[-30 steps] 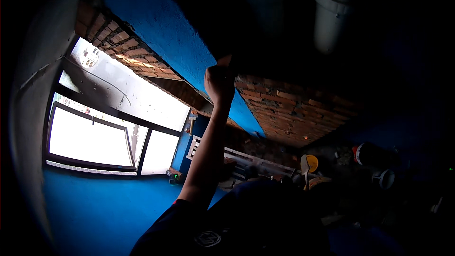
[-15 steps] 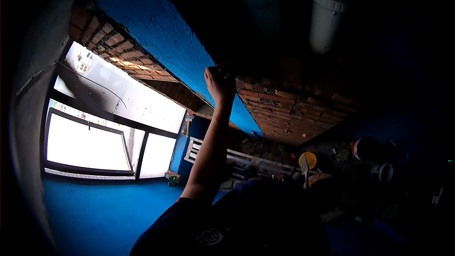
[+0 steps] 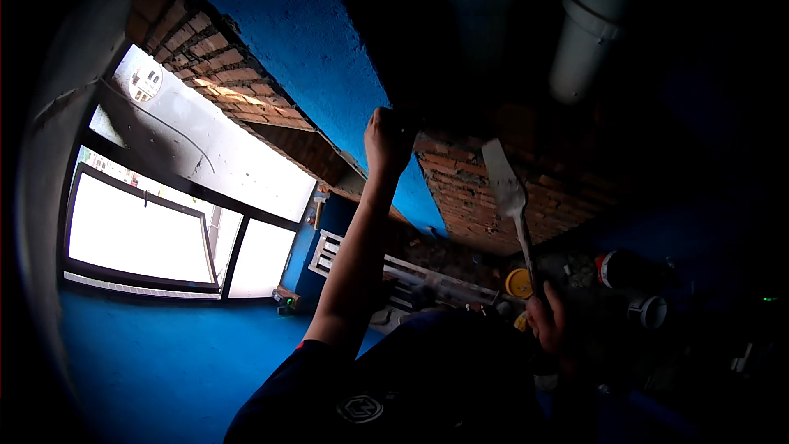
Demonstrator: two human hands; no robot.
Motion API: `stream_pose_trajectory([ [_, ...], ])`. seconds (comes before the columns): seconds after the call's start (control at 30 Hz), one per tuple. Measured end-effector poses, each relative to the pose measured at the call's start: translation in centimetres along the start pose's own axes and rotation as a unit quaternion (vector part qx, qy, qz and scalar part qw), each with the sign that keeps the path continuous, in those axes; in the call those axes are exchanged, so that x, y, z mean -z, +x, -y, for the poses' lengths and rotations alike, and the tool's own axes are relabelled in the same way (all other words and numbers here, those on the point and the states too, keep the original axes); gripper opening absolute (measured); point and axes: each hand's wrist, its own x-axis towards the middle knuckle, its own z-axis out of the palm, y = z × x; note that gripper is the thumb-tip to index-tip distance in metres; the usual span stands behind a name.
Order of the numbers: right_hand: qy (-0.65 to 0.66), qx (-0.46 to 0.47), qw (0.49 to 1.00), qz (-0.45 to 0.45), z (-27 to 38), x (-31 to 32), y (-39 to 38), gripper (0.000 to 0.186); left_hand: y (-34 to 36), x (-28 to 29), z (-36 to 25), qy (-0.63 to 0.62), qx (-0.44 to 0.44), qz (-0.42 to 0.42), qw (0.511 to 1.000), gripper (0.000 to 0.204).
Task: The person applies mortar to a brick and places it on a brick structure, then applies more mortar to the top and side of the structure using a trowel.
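Since the earlier frame, a trowel point(image 3: 508, 189) has risen into view, gripped at its handle by the right hand point(image 3: 549, 322). Left hand point(image 3: 388, 138), fist closed on something indiscernible, meets the blue plastered beam point(image 3: 312, 41) beside exposed brick point(image 3: 460, 181). Bright window point(image 3: 140, 234) at left.

Dark short sleeve point(image 3: 283, 382), round pale emblem point(image 3: 362, 408), bare forearms

A bright window point(image 3: 140, 234) with a dark frame is seen at the left, set in a blue wall point(image 3: 148, 353). Exposed brickwork point(image 3: 218, 74) is visible above it, bordered by a blue plastered beam point(image 3: 320, 57). A white pipe point(image 3: 585, 29) is mounted at the upper right. A white pallet point(image 3: 394, 267) and a yellow round container point(image 3: 519, 283) are located lower down, near the centre.
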Motion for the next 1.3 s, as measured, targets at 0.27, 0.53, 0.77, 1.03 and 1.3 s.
stream_pose_trajectory([
  [0.27, -0.109, -0.037, 0.988, 0.100, 13.4, -2.5, 11.2, 0.045, 0.1, -0.7, -0.6, 0.001, 0.027, 0.002, 1.000, 0.036],
  [0.53, 0.053, -0.129, 0.985, 0.106, 12.1, -4.2, 9.7, 0.048, 0.4, -1.4, -2.5, 0.049, 0.118, -0.007, 0.992, 0.037],
  [0.77, 0.130, -0.114, 0.984, 0.029, 8.1, -4.6, 5.9, 0.047, 0.6, 1.5, -2.8, -0.034, 0.044, -0.118, 0.991, 0.025],
  [1.03, -0.016, -0.084, 0.994, -0.069, 1.0, -2.4, 0.0, 0.036, -4.9, 10.7, -7.3, -0.555, 0.287, 0.119, 0.771, 0.056],
  [1.3, -0.538, 0.281, 0.790, -0.083, -1.2, -0.9, -1.3, 0.029, -16.5, 5.6, -5.6, -0.549, 0.657, 0.222, 0.467, 0.055],
])
